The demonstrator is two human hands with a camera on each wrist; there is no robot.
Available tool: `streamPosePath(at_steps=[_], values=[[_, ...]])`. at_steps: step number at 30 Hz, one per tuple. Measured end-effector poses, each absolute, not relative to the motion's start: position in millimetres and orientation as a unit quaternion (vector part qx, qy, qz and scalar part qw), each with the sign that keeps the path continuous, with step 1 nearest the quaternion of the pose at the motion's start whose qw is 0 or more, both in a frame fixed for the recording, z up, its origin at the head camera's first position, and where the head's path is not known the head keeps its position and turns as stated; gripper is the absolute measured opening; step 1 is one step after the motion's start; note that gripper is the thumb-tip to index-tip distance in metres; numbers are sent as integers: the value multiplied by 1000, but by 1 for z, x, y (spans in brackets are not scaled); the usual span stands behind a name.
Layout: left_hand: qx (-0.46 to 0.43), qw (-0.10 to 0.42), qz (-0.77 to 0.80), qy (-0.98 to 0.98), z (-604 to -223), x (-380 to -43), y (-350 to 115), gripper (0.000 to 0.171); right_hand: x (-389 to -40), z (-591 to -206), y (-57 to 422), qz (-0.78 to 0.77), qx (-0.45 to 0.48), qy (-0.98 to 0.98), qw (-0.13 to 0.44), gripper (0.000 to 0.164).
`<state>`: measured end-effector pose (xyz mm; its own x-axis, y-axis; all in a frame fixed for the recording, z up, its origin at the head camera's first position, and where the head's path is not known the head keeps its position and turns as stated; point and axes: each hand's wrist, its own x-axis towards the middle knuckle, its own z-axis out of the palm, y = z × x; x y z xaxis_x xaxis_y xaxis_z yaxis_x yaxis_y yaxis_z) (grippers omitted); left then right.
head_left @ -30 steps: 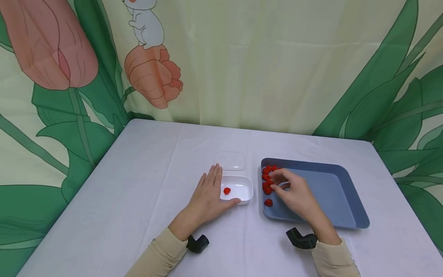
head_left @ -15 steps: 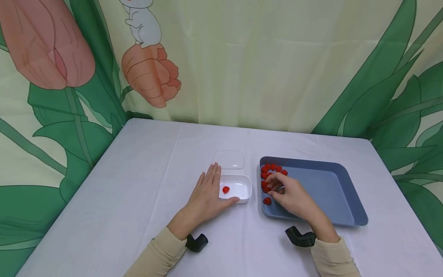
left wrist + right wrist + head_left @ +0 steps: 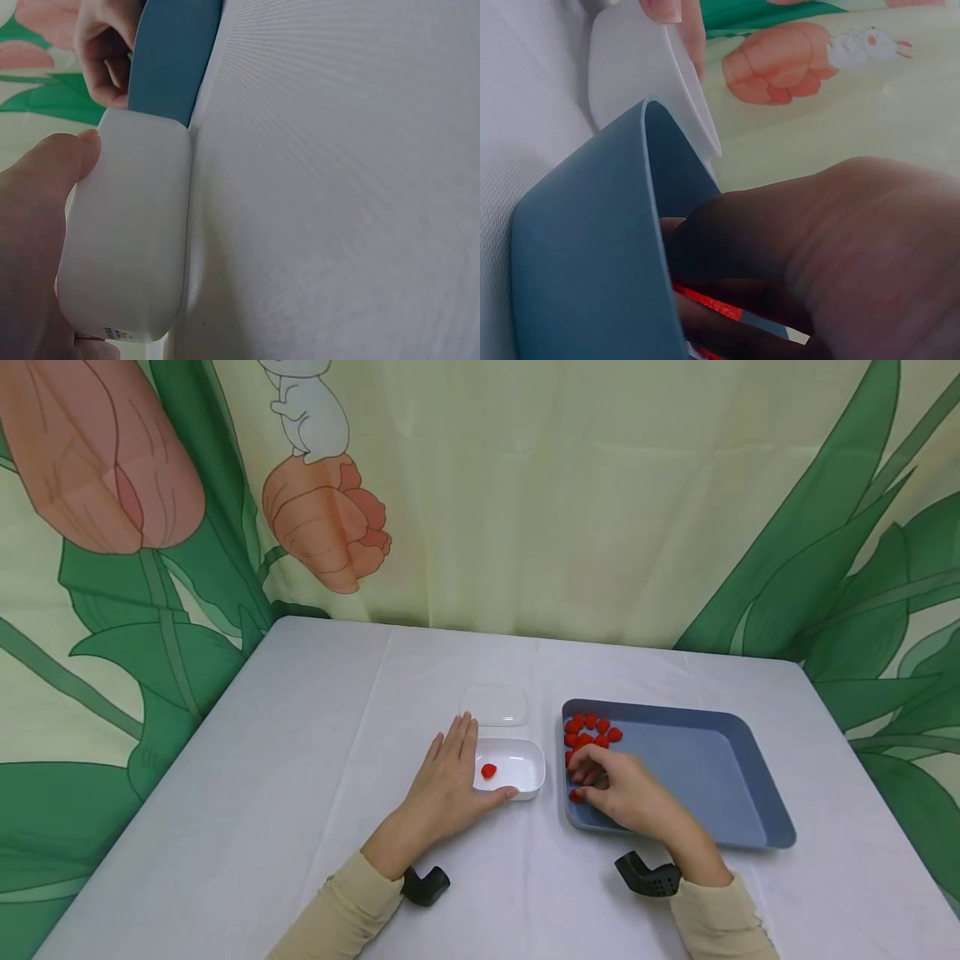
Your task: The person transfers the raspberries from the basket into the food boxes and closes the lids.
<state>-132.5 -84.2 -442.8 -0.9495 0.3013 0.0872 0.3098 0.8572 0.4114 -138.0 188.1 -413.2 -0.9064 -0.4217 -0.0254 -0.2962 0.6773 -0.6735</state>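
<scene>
My left hand [image 3: 442, 781] lies against a small white box [image 3: 527, 768], its fingers straight along the left side and its thumb on the near rim. One red raspberry [image 3: 489, 771] lies in that box. In the left wrist view the thumb [image 3: 71, 161] rests at the rim of the box [image 3: 135, 225]. My right hand [image 3: 633, 789] is bent down into the blue tray [image 3: 720, 793], thumb and fingertips right at the raspberry [image 3: 575, 796] nearest the front. I cannot tell whether it pinches that one. Bumpy red [image 3: 712, 301] shows between the fingers in the right wrist view.
Several more raspberries [image 3: 591, 721] cluster along the tray's left end. Behind the white box lies a clear plastic lid [image 3: 493, 705]. A white cloth [image 3: 322, 710] covers the table, and a printed curtain [image 3: 540, 502] hangs behind it.
My right hand has shifted toward the tray's front left corner, down to the nearest raspberry, uncovering others behind it. The left hand and the white box keep their places.
</scene>
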Motion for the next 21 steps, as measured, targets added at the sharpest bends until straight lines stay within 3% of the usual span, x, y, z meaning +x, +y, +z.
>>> streamPosePath(at_steps=[21], values=[[-153, 0, -212, -965, -444, -133, -85, 111, -136, -415, 186, -327, -199, 919, 99, 23]])
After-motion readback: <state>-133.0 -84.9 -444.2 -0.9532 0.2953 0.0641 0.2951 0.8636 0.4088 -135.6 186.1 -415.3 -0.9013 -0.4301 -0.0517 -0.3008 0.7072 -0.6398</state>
